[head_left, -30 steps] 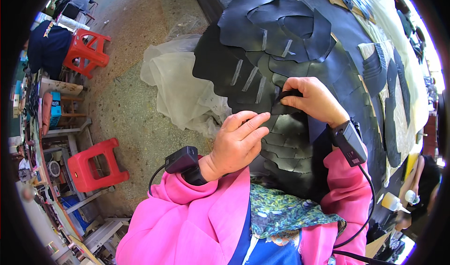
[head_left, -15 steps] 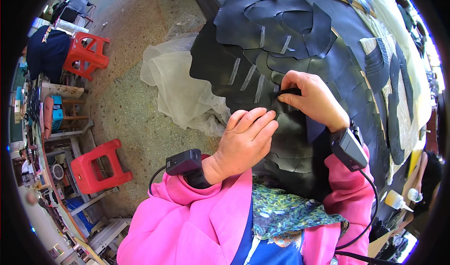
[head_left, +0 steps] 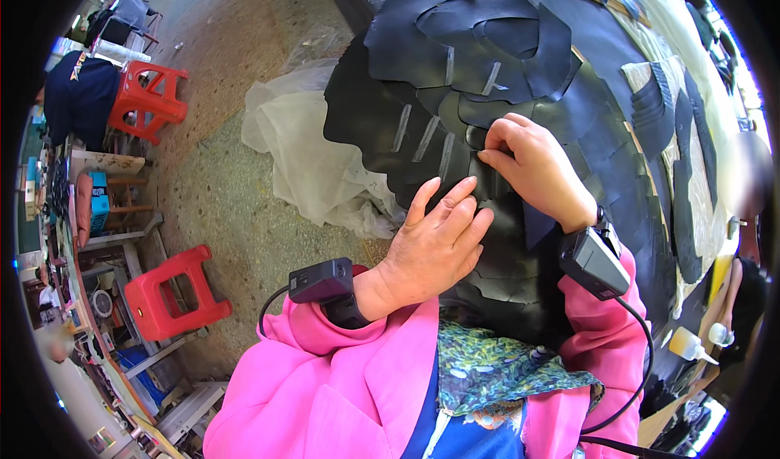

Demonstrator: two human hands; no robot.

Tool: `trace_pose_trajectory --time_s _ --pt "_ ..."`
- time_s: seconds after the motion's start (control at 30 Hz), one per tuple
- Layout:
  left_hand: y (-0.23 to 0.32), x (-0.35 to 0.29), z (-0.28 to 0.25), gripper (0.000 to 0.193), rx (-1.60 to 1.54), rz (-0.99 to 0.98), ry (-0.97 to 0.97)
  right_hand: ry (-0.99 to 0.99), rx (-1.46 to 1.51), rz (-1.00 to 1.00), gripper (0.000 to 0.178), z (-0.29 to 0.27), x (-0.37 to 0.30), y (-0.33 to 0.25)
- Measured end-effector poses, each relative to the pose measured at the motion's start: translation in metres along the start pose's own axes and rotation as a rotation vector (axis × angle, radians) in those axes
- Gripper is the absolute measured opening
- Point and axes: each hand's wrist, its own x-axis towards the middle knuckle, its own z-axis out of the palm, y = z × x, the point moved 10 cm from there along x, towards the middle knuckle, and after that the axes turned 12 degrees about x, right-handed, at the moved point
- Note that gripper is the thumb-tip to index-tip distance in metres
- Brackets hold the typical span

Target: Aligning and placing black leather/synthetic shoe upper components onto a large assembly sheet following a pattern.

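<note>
Two hands meet over the black pieces (head_left: 366, 126), overlapped on the table (head_left: 597, 32) before the person; in the head view the left hand (head_left: 435, 244) lies palm down, fingers a little apart; the right hand (head_left: 543, 175) has thumb and fingertips close together, though whether they pinch a piece I cannot tell; the pieces look thin, light, pliant and probably slippery, best held by a free rim; their wavy left edge borders the plastic (head_left: 305, 134); room for moving seems widest leftward, over the floor (head_left: 215, 183).

A workshop: cut black leather-like pieces (head_left: 398, 45) layered on a tabletop (head_left: 611, 49), squeeze bottle (head_left: 686, 344), red plastic stools (head_left: 150, 303).
</note>
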Motion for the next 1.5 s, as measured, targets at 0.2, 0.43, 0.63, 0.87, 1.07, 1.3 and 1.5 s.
trace_pose_trajectory --time_s 0.2,0.43,0.63,0.87,1.07,1.3,1.5 --pt "0.002 0.008 -0.004 0.051 0.007 0.044 -0.053 -0.03 -0.177 0.011 0.015 0.004 0.005 -0.005" --pt "0.012 0.034 0.0 0.057 0.037 0.142 -0.106 -0.01 -0.364 -0.084 0.022 -0.025 -0.011 -0.013" --pt "0.011 0.034 -0.003 0.063 0.104 0.153 -0.087 0.434 -0.375 -0.191 0.022 -0.158 -0.082 0.0" --pt "0.02 0.045 -0.015 0.06 0.177 0.155 0.001 0.898 -0.52 0.589 0.016 -0.31 -0.292 0.168" --pt "0.017 0.045 -0.014 0.059 0.186 0.129 -0.055 1.014 -0.395 0.743 0.026 -0.334 -0.329 0.218" --pt "0.021 0.052 -0.009 0.052 0.198 0.107 -0.087 1.173 -0.069 0.583 0.041 -0.359 -0.31 0.266" --pt "0.017 0.051 -0.006 0.049 0.232 0.086 -0.084 1.009 -0.063 0.726 0.059 -0.344 -0.254 0.272"
